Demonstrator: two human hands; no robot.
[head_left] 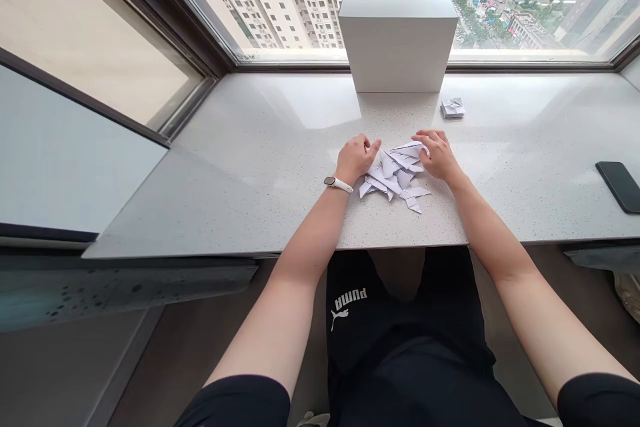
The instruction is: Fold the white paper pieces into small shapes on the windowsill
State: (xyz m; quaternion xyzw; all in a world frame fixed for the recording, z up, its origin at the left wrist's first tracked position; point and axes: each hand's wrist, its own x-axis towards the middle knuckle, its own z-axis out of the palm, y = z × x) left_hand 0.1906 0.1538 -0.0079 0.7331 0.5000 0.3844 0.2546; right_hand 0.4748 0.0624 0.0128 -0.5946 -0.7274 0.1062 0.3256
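A loose heap of white folded paper pieces [395, 180] lies on the speckled white counter [250, 173] near its front edge. My left hand [356, 157] rests at the heap's left side with fingers curled and the thumb pointing toward the paper; whether it pinches a piece is not clear. My right hand [439, 153] sits at the heap's right side, its fingers closed on the topmost white folded piece [411, 148]. A white band is on my left wrist.
A white box [399, 43] stands upright at the back by the window. A small stack of folded paper [453, 107] lies right of it. A black phone [620, 185] lies at the far right. The counter's front edge runs just below the heap.
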